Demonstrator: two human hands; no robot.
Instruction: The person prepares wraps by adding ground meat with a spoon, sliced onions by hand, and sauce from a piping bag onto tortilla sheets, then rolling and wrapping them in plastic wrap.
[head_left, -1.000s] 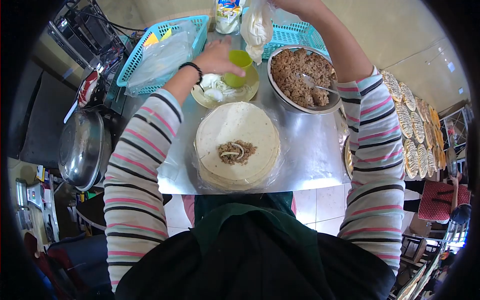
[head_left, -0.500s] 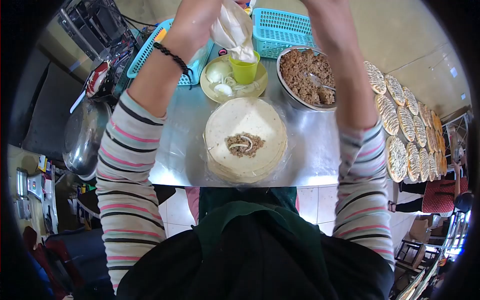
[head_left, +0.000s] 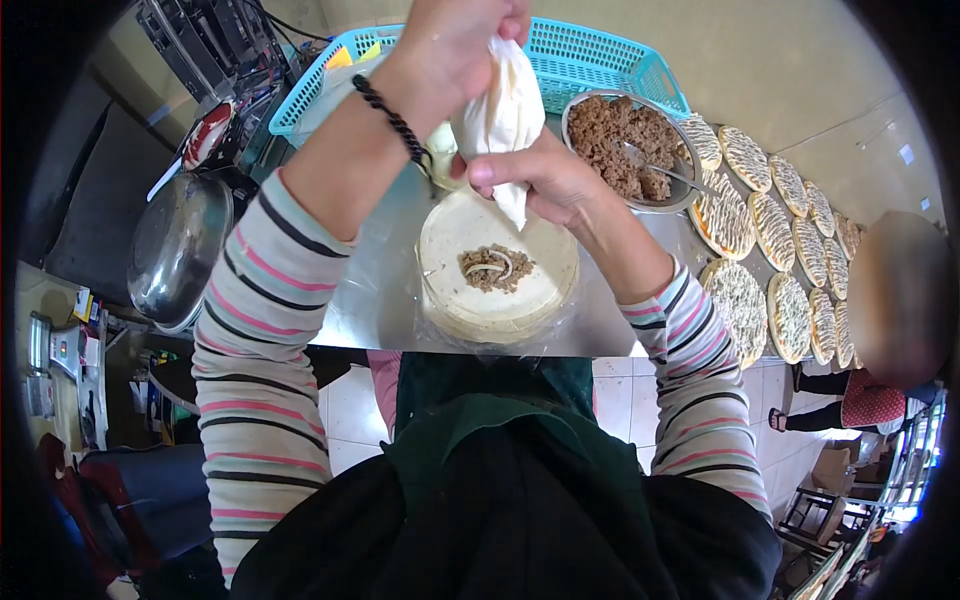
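A white piping bag [head_left: 512,105] hangs tip-down over the far part of a stack of tortillas [head_left: 445,235]. My left hand [head_left: 455,45] is closed around the bag's twisted top. Lower down, my right hand [head_left: 548,182] wraps the bag near its tip, thumb across the front. On the top tortilla sits a small mound of cooked ground meat [head_left: 482,277] with pale onion strips [head_left: 492,266] on it. The bag's tip is above the tortilla, apart from the meat. My hands and the bag mostly cover the plate of onion behind them.
A metal bowl [head_left: 672,207] of ground meat with a spoon [head_left: 668,174] stands at the back right. Behind are turquoise baskets [head_left: 580,45]. Several topped flatbreads [head_left: 737,305] lie along the right. A metal lid or basin [head_left: 178,245] is at left. Another person [head_left: 868,402] stands far right.
The piping bag has come down and nearer, from over the green cup to above the tortillas. My right hand has moved from the upper edge onto the bag's lower part.
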